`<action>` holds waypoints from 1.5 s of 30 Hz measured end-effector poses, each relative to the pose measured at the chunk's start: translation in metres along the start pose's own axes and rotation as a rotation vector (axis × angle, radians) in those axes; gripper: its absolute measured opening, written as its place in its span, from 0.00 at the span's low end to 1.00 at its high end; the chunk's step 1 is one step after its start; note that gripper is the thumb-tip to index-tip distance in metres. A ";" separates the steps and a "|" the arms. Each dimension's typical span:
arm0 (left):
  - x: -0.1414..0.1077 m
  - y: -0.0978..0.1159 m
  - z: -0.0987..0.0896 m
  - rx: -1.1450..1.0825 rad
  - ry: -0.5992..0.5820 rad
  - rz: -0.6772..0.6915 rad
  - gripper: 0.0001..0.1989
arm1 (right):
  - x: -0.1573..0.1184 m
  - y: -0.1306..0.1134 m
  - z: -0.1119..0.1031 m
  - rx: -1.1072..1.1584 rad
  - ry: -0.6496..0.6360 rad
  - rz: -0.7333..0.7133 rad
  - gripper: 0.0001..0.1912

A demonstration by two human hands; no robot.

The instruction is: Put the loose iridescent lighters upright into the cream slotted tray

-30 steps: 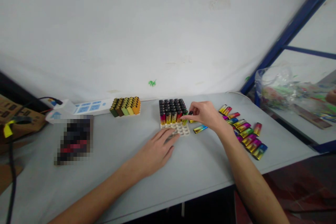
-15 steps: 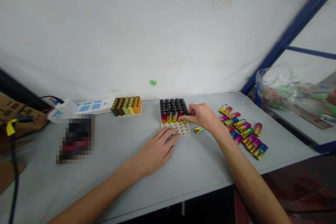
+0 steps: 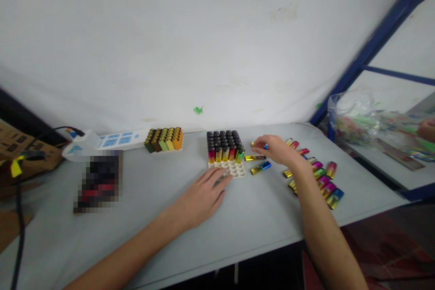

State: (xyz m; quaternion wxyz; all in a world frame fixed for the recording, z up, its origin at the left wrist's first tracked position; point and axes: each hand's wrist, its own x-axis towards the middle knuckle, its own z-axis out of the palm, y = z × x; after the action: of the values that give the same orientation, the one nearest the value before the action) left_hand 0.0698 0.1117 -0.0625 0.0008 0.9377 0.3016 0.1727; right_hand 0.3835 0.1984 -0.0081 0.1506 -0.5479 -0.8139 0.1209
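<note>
A white slotted tray (image 3: 240,170) holds rows of upright lighters (image 3: 224,145) with black tops and shiny coloured bodies; its near slots show bare. My left hand (image 3: 204,195) lies flat at the tray's near edge, fingers stretched out, holding nothing. To the right of the tray, my right hand (image 3: 275,149) has its thumb and fingers curled around a gold-and-blue lighter (image 3: 266,146), partly hidden by them. Just nearer lie a gold lighter (image 3: 255,158) and another gold-and-blue lighter (image 3: 260,168).
More metallic lighters (image 3: 328,188) lie in a spread on the right of the grey table (image 3: 238,217). Further left stands a block of green, brown and orange lighters (image 3: 165,139), beside a white power strip (image 3: 118,139) and a blurred-out dark object (image 3: 100,183). Behind rises a wall (image 3: 204,54).
My right hand has let go of a green-and-gold lighter, which stands in the tray's front row, and moved right to another lighter. My left hand has stayed in place.
</note>
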 end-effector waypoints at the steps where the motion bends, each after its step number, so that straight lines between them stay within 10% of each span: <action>1: 0.000 0.000 0.000 -0.001 0.007 0.000 0.22 | 0.000 0.007 0.002 -0.020 -0.052 0.010 0.11; 7: -0.001 0.000 0.001 -0.015 0.032 -0.002 0.21 | -0.001 0.022 0.009 -0.070 -0.160 0.068 0.05; 21: -0.001 0.000 0.001 0.010 0.029 0.004 0.22 | -0.009 -0.006 -0.016 0.294 0.294 -0.152 0.16; 31: 0.000 -0.001 0.001 0.000 0.019 -0.003 0.22 | -0.020 -0.042 -0.026 0.453 0.121 -0.287 0.17; 45: 0.002 0.003 -0.002 0.016 0.014 -0.007 0.22 | 0.008 -0.063 0.043 0.132 0.395 -0.293 0.17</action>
State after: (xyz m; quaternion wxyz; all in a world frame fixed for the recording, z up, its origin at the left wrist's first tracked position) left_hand 0.0720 0.1102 -0.0602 -0.0082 0.9353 0.3064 0.1769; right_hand 0.3108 0.1812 -0.0243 0.3580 -0.4260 -0.8299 0.0413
